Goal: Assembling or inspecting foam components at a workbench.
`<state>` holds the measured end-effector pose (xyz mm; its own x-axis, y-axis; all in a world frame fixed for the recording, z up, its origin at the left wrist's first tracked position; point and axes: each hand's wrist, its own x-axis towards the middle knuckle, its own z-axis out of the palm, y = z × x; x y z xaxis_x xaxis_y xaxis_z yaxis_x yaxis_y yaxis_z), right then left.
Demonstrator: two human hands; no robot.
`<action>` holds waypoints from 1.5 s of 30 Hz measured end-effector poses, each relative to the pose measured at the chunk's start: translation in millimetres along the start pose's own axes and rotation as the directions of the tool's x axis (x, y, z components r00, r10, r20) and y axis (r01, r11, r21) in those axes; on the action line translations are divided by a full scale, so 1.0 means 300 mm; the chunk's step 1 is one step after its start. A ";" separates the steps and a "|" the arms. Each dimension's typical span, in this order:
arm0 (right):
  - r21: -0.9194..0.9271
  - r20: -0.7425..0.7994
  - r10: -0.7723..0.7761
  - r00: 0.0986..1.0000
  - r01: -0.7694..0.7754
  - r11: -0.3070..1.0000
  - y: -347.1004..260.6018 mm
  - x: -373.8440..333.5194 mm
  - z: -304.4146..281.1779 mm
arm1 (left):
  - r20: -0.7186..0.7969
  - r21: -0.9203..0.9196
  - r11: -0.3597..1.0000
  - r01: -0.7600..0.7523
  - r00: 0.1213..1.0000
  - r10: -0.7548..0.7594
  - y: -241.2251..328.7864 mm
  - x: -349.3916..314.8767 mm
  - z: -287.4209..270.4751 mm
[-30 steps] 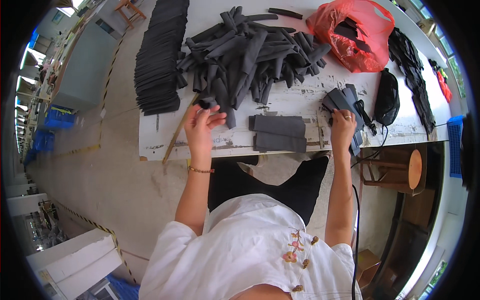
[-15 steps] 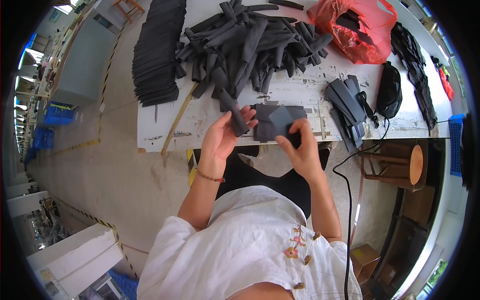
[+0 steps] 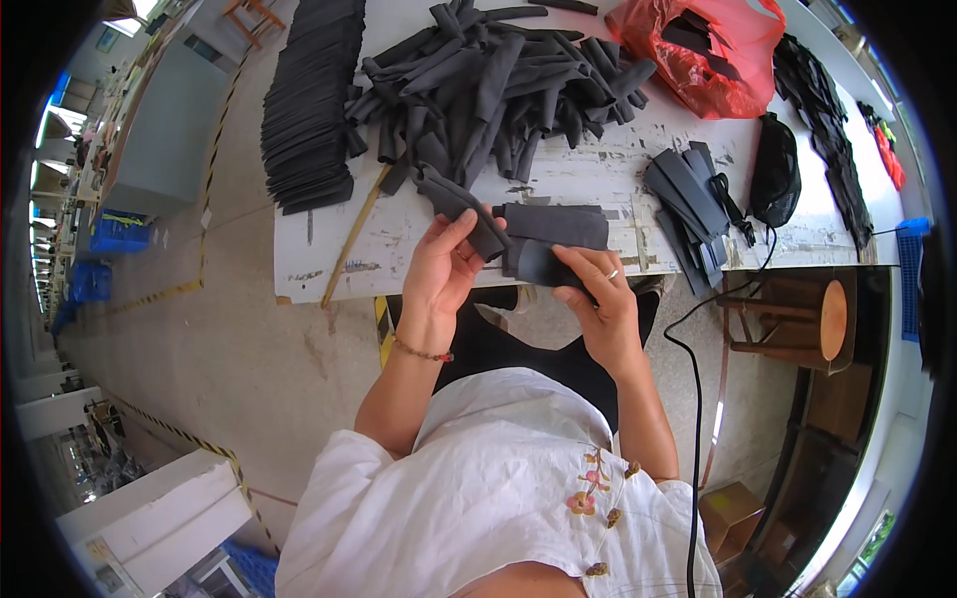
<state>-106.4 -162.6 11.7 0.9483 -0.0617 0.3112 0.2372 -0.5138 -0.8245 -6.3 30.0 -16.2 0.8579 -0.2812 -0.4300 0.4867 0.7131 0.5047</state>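
At centre frame, a dark fabric tube (image 3: 463, 202) is pinched in the left hand (image 3: 439, 265), fingers curled; just right, a flat dark strip (image 3: 539, 265) is gripped by the right hand (image 3: 606, 307), fingers bent.

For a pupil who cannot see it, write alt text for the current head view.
A person's left hand holds a dark tube-like piece, and the right hand holds a flat dark strip, at the near edge of a worn white table. Beyond lie a heap of dark pieces, a long dark stack at left and a red plastic bag at right.
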 end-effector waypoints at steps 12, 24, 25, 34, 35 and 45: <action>-0.390 0.009 -0.241 0.970 0.226 0.893 -0.028 0.059 0.008 | -0.079 0.177 0.984 -0.036 0.996 0.051 -0.035 0.025 0.048; -0.600 -0.029 -0.387 0.922 0.294 0.744 -0.009 0.080 0.026 | -0.003 0.253 0.954 -0.162 0.986 0.169 -0.056 -0.026 0.101; -0.602 -0.028 -0.392 0.920 0.298 0.741 -0.017 0.083 0.036 | 0.001 0.250 0.954 -0.167 0.985 0.172 -0.064 -0.038 0.115; -0.262 -0.065 -0.210 0.976 0.186 0.947 -0.064 0.062 0.131 | 0.250 0.094 0.968 -0.231 0.947 0.201 -0.081 -0.045 0.127; -0.302 -0.063 -0.175 0.983 0.148 0.942 -0.070 0.053 0.132 | 0.326 0.125 0.967 -0.221 0.930 0.170 -0.080 -0.026 0.106; -0.259 0.072 -0.245 0.967 0.255 0.931 -0.054 0.100 0.074 | 0.385 0.125 0.959 -0.254 0.903 0.189 -0.089 -0.031 0.128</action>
<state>-77.2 -137.2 23.8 0.8741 0.1280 0.4687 0.4083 -0.7161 -0.5660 -20.7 -11.2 3.1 0.9304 -0.3664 -0.0051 0.2696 0.6750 0.6868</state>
